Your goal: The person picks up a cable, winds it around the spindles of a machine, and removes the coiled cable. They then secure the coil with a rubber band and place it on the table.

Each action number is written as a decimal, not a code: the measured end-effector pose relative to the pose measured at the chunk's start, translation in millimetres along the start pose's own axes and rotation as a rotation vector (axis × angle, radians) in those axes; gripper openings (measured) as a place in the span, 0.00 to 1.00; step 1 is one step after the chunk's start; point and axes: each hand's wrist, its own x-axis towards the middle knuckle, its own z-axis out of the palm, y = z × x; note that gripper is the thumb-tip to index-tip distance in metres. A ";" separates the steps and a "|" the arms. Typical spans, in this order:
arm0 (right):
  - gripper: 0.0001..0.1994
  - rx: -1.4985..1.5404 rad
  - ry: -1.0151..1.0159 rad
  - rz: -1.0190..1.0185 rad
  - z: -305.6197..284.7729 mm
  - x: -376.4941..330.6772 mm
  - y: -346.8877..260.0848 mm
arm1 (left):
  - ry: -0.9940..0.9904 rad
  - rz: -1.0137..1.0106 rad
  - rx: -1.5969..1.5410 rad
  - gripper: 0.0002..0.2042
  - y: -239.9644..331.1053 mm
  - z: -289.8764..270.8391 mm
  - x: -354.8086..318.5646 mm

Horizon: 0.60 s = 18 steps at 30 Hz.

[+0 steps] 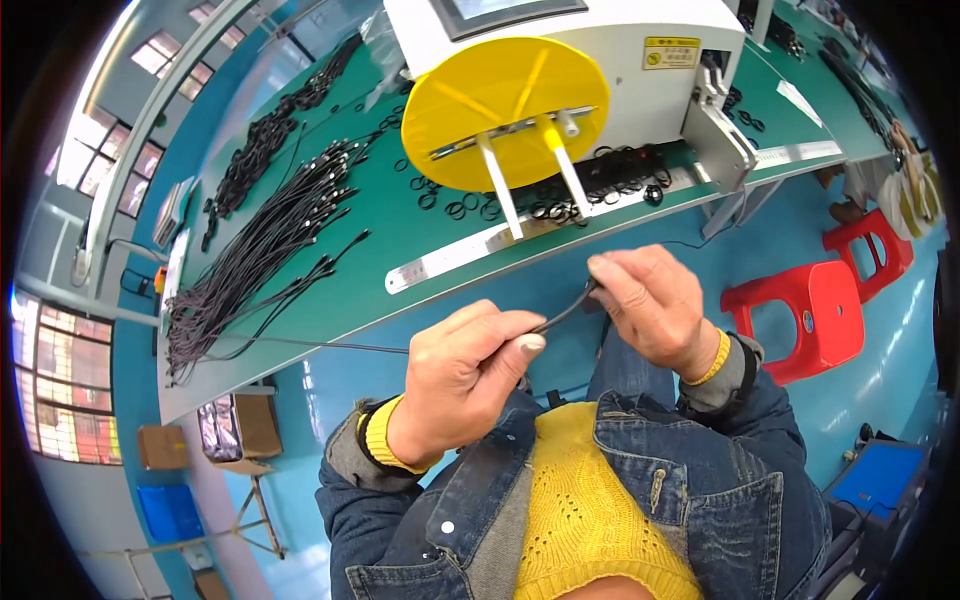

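A thin black cable [564, 314] runs between my two hands, in front of the table's near edge. My left hand [468, 368] pinches it between thumb and forefinger, and a length trails off leftward toward the table. At the other side my right hand [652, 305] closes its fingertips on the cable near one end; what exactly sits under those fingertips is hidden. Ahead stands a white machine [640, 100] with a yellow disc [470, 90] bearing two pale pegs. Small black rings [460, 208] lie scattered on the table below the disc.
On the green table [345, 262] lies a bundle of black cables [270, 245] at the left, with coiled black cables [265, 140] behind. A steel ruler [440, 262] lines the front edge. Red stools [815, 315] stand right; cardboard boxes [258, 425] sit lower left.
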 end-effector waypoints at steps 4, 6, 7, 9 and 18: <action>0.14 -0.147 0.148 0.068 4.1 13.0 36.9 | 0.347 0.169 0.140 0.04 -16.1 12.2 54.0; 0.10 -0.226 0.150 0.139 28.9 11.8 68.1 | 0.423 0.146 0.196 0.03 -51.6 13.9 82.9; 0.10 -0.228 0.156 0.136 37.8 15.0 74.1 | 0.440 0.100 0.175 0.03 -62.9 13.6 92.5; 0.06 -0.224 0.125 0.267 55.4 21.1 83.4 | 0.446 0.023 0.088 0.03 -79.5 12.2 105.0; 0.04 -0.178 0.175 0.447 68.8 15.9 98.9 | 0.502 -0.104 -0.049 0.06 -98.5 16.8 113.9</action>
